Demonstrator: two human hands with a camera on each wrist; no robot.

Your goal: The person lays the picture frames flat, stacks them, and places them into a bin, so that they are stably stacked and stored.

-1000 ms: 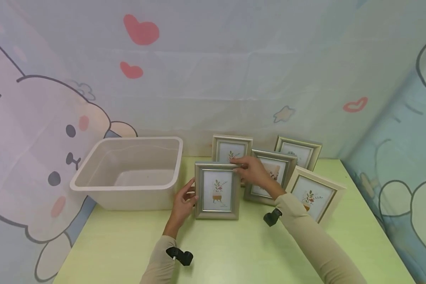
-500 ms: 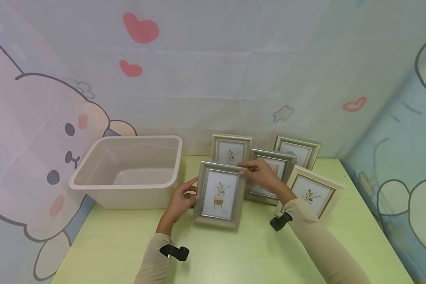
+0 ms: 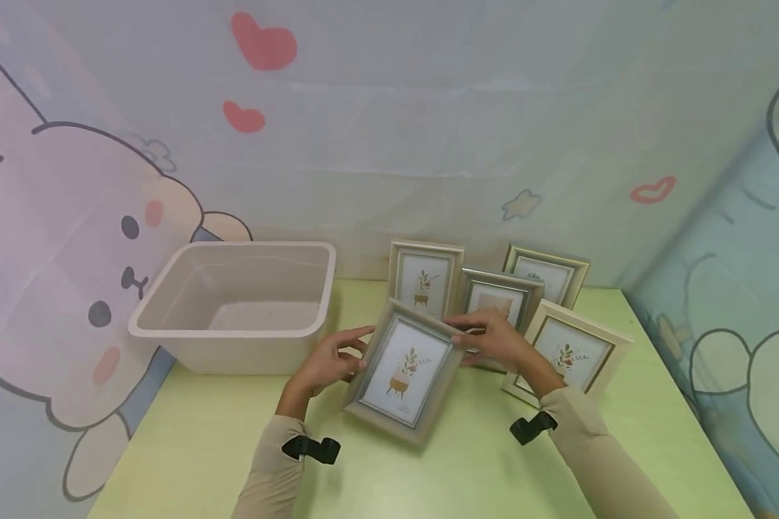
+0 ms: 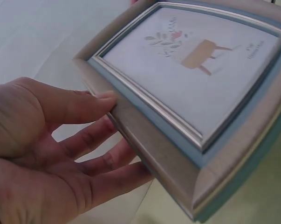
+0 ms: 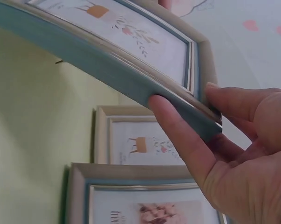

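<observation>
Between both hands a picture frame point(image 3: 405, 375) with a potted-plant print is tilted clockwise, its lower edge toward the front of the table. My left hand point(image 3: 333, 362) pinches its left side, thumb on the front border and fingers behind, as the left wrist view shows on the frame's border point(image 4: 145, 133). My right hand point(image 3: 493, 337) grips the upper right corner; in the right wrist view the thumb lies on the front and a finger runs along the bluish side edge point(image 5: 107, 77).
Several other frames stand behind and to the right: a cream one point(image 3: 457, 285), a silver one point(image 3: 534, 297), a gold-edged one point(image 3: 581, 274) and a pale one point(image 3: 613, 346). A beige bin point(image 3: 234, 353) stands at the left on the green table point(image 3: 480, 461), before a printed backdrop.
The held picture frame has gone from upright to tilted clockwise and come nearer the front. My right hand has moved right and down with its corner; my left hand keeps its side.
</observation>
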